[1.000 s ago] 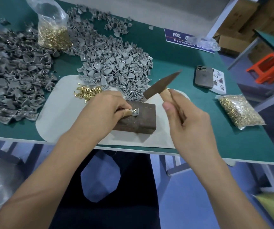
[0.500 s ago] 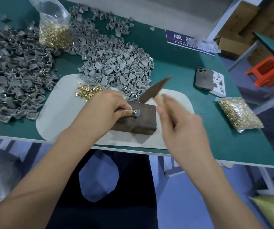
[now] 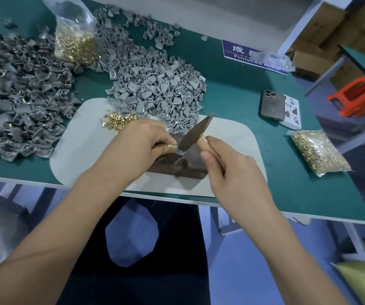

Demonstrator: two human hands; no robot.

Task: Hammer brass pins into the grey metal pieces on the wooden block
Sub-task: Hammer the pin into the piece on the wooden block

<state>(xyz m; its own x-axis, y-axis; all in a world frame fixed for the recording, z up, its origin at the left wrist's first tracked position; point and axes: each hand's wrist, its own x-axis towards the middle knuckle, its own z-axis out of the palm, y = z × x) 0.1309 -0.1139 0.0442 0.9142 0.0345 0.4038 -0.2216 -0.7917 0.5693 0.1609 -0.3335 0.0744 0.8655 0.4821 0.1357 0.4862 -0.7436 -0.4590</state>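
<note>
A dark wooden block (image 3: 184, 166) lies on a pale grey mat (image 3: 82, 150) at the table's near edge. My left hand (image 3: 137, 146) pinches a small grey metal piece (image 3: 179, 151) against the block's top. My right hand (image 3: 227, 170) grips the wooden handle of a hammer (image 3: 195, 133), whose rusty head is down on that piece. The pin under the head is hidden. A small heap of loose brass pins (image 3: 118, 122) sits on the mat to the left of my left hand.
Grey metal pieces fill a big pile (image 3: 155, 89) behind the block and a darker pile (image 3: 16, 95) at the left. Bags of brass pins stand at the back left (image 3: 75, 45) and right (image 3: 318, 153). A phone (image 3: 273, 105) lies on the green table (image 3: 238, 95).
The hammer head, raised above the block a second ago, has swung down onto the grey piece. My right hand moved left and down with it. My left hand kept its hold.
</note>
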